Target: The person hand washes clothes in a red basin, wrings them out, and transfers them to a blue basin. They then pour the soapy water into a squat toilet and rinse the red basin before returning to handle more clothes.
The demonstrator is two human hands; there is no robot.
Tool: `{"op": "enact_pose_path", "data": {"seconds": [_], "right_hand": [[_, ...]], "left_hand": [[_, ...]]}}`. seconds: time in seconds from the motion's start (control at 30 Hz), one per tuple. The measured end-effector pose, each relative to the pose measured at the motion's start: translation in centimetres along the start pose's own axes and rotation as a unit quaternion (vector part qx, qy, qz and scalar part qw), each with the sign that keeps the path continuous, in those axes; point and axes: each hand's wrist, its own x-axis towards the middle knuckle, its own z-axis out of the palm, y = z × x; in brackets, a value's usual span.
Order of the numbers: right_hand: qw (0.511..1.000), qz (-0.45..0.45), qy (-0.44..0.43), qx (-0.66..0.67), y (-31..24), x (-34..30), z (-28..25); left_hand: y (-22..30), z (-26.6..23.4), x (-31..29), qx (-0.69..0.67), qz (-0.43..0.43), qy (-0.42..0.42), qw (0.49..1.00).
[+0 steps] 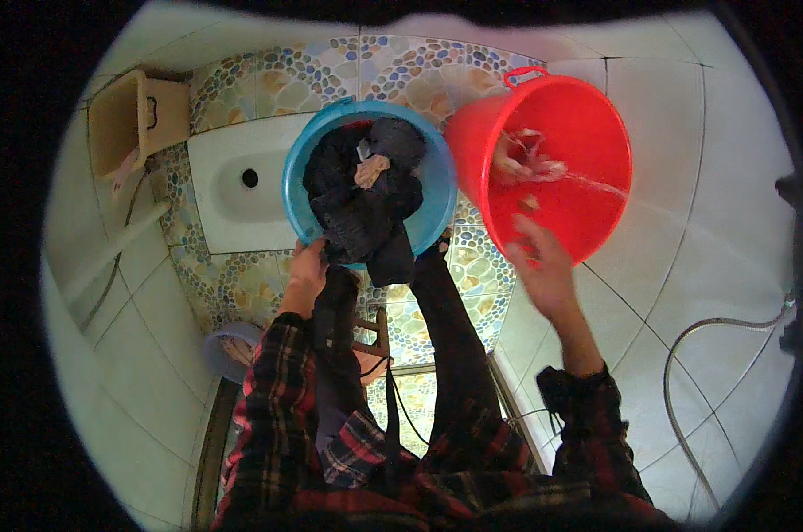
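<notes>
A blue bucket (437,177) stands on the pebble-patterned floor, stuffed with dark wet clothes (357,199). My left hand (306,270) grips a dark garment (335,306) that hangs over the bucket's near rim. Beside it on the right stands a red bucket (588,160) with water and a few pale items inside. My right hand (539,266) hovers blurred at the red bucket's near rim, fingers apart, holding nothing I can make out.
A white squat toilet pan (233,186) lies left of the blue bucket. A tan bin (131,120) sits in the far-left corner. A hose (694,390) runs along the tiled wall at right. A small lilac basin (224,350) is by my left elbow.
</notes>
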Motion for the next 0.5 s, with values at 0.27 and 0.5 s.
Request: {"op": "enact_pose_path", "data": {"seconds": [0.27,0.5], "right_hand": [[0.941,-0.290,0.018,-0.174,-3.7,13.8,15.3],[0.921,-0.207,0.004,-0.331,-2.2,18.8,17.4]], "left_hand": [[-0.5,0.1,-1.5,0.048,0.200,0.020,0.978],[3.2,3.5,-5.0,0.256,0.465,0.031,0.847]]}}
